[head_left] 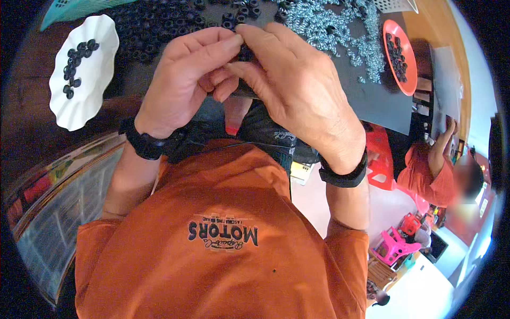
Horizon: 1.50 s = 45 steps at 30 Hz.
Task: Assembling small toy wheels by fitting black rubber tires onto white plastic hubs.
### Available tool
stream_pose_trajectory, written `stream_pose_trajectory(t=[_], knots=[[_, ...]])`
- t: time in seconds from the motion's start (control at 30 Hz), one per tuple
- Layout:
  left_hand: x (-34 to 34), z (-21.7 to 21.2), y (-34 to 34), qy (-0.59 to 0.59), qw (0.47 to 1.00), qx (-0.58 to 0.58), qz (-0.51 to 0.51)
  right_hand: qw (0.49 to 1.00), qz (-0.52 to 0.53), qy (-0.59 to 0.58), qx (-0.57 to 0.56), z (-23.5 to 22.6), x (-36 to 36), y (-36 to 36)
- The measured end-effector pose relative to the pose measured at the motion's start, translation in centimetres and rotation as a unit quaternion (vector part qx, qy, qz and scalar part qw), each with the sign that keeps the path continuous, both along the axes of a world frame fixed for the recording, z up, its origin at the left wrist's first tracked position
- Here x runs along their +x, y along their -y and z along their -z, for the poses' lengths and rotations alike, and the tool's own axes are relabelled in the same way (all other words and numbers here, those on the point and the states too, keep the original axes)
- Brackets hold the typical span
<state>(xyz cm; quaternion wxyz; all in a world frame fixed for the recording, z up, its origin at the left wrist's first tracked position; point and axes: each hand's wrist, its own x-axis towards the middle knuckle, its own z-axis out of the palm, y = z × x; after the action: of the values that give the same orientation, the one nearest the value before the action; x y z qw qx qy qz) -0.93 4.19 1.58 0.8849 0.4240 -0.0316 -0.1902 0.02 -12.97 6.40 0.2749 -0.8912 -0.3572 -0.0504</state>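
Black rubber ring [245,52], small and mostly hidden, sits pinched between the fingertips of both hands above the dark work mat [382,106], the landmark of this bench. Going by size: the mat covers the tabletop ahead of the person in an orange shirt [223,234]. Across the mat's far edge spreads a heap of loose black rings [159,24], and to the right of that heap lies a mound of silvery metal coils [340,29]. Off the mat's left edge rests a white scalloped dish [101,101] holding a short row of black rings. At the mat's right edge sits an orange dish [396,37] with more dark rings. Over the mat's near edge, the left hand [186,85] curls its thumb and forefinger closed on the ring, while the right hand [297,90] meets it from the other side, its fingertips also closed on the same piece. Each wrist carries a black band. Beyond the mat's right side, another person in orange sits well apart.
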Motion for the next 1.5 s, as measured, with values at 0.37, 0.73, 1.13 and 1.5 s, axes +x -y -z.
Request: stream_pose_trajectory(t=[0.37, 0.73, 1.13, 1.5], knots=[[-0.6, -0.3, 1.4, -0.059, 0.998, -0.015, 0.02, 0.999, 0.009, 0.021, 0.038, 0.5, -0.7, 1.3], [-1.0, -0.3, 3.3, -0.064, 0.995, -0.05, 0.054, 0.995, 0.035, -0.039, 0.085, -0.3, -1.8, 3.1], [-0.6, -0.8, 4.0, -0.042, 0.998, 0.032, -0.017, 0.992, 0.093, 0.004, 0.091, 0.0, -1.5, 2.4], [0.2, -0.6, 5.2, -0.03, 0.998, 0.039, -0.037, 0.98, 0.134, -0.056, 0.133, 0.6, -1.2, 2.9]])
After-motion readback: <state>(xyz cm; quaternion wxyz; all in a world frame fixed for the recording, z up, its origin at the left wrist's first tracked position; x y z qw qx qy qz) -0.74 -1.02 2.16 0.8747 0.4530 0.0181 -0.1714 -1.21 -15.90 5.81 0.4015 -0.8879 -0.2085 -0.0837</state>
